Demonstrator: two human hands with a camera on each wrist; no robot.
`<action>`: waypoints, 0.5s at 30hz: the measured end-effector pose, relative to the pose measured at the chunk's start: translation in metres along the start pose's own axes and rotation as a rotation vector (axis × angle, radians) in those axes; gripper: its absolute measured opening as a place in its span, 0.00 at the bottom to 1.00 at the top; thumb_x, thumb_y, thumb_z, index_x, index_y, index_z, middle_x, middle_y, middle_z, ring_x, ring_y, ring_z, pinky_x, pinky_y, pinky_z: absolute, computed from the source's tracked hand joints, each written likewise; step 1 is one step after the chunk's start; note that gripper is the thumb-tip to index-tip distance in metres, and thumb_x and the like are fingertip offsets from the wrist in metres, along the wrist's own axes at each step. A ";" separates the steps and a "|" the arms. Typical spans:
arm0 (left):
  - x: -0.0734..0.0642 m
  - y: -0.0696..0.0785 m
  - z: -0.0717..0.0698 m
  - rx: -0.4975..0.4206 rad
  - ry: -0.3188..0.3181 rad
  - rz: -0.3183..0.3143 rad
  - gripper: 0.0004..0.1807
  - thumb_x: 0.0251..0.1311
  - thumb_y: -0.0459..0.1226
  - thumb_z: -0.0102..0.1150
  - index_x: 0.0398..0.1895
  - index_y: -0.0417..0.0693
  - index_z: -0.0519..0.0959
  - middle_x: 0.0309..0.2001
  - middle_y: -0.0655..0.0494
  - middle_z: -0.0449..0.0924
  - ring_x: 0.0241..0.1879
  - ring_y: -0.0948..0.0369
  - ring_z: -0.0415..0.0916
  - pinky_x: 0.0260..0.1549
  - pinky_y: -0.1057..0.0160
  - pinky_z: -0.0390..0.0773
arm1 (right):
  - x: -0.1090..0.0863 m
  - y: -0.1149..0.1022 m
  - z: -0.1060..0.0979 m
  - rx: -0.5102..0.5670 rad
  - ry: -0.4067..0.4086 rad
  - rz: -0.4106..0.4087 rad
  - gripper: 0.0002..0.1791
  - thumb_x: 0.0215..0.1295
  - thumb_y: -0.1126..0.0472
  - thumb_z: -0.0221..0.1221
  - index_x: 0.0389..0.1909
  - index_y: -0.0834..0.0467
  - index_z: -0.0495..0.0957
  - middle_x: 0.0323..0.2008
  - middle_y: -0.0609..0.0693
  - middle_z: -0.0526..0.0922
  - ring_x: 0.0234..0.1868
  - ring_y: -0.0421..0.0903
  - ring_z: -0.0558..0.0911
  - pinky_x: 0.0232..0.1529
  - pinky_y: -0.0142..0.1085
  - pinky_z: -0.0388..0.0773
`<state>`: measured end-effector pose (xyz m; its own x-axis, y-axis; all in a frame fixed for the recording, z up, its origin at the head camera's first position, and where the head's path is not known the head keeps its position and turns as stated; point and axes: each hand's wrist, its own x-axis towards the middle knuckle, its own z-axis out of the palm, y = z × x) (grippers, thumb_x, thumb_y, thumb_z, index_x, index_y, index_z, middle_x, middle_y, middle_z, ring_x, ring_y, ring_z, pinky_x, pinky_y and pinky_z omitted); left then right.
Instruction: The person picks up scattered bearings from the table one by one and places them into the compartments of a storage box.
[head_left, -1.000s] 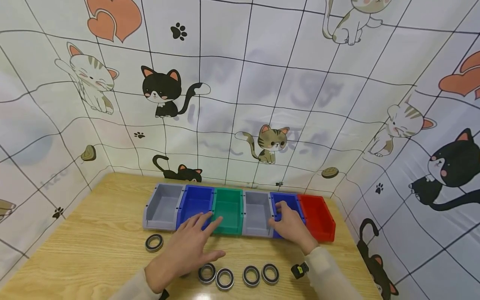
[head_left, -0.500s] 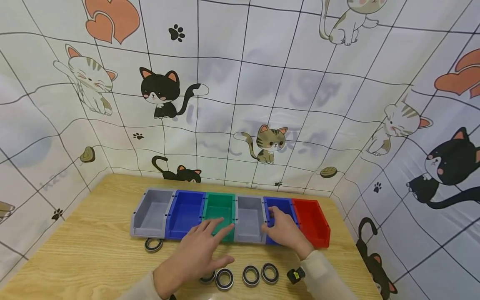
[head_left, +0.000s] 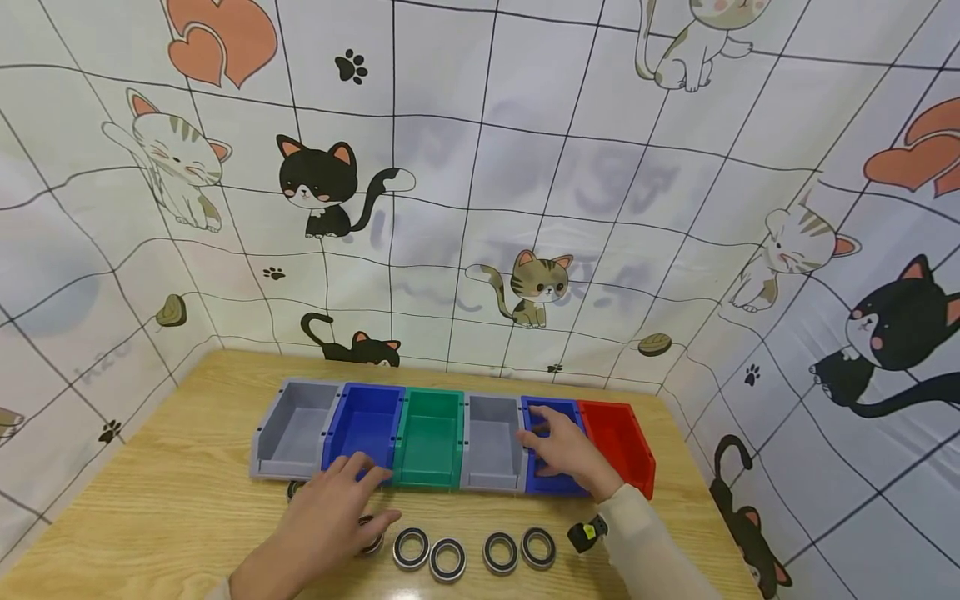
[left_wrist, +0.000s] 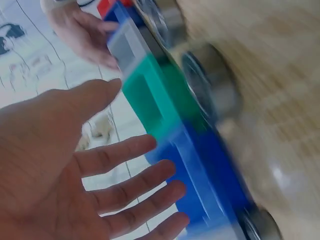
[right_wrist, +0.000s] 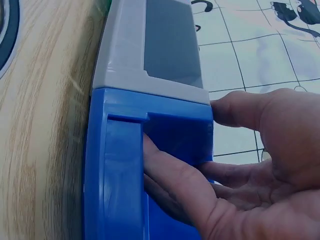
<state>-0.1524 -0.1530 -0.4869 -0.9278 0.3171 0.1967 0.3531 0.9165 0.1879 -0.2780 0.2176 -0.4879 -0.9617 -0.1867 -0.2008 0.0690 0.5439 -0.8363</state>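
My right hand (head_left: 566, 450) reaches into the right-hand blue bin (head_left: 553, 485) of a joined row. In the right wrist view its fingers (right_wrist: 182, 175) lie inside this blue bin, the thumb (right_wrist: 240, 109) at the rim beside the grey bin (right_wrist: 125, 45). My left hand (head_left: 322, 517) hovers over the table, its fingers spread and nothing in them. Its fingertips are at the front of the left-hand blue bin (head_left: 365, 417). Below its thumb a ring-shaped bearing (head_left: 375, 546) is partly covered. Several similar bearings, such as one bearing (head_left: 447, 575), lie in front of the bins.
The row also has a left grey bin (head_left: 296, 425), a green bin (head_left: 429, 433) and a red bin (head_left: 618, 442). Another bearing (head_left: 292, 492) is half hidden under the left grey bin's front. A cat-patterned curtain (head_left: 450, 167) stands behind the wooden table (head_left: 172, 483).
The row of bins has slid left and towards me, with my right hand moving along in the blue bin. My left hand went right, then back left, uncovering the middle bearings.
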 end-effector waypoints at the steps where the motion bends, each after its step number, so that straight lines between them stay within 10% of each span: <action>1: -0.003 -0.007 -0.001 0.001 -0.009 -0.030 0.27 0.70 0.59 0.81 0.62 0.55 0.92 0.55 0.56 0.88 0.54 0.54 0.86 0.52 0.45 0.94 | 0.001 0.001 0.000 0.004 -0.001 0.003 0.41 0.87 0.57 0.67 0.91 0.63 0.63 0.79 0.72 0.79 0.60 0.62 0.94 0.44 0.54 0.98; 15: -0.035 -0.071 0.006 -0.007 -0.042 -0.194 0.17 0.66 0.48 0.85 0.51 0.52 0.90 0.50 0.56 0.89 0.53 0.51 0.88 0.53 0.40 0.92 | 0.002 0.001 -0.002 0.078 0.004 0.031 0.42 0.84 0.59 0.71 0.90 0.64 0.65 0.72 0.71 0.83 0.49 0.55 0.92 0.43 0.54 0.98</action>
<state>-0.1456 -0.2281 -0.5129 -0.9826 0.1450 0.1158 0.1681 0.9598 0.2249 -0.2798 0.2192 -0.4880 -0.9598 -0.1672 -0.2255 0.1194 0.4840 -0.8669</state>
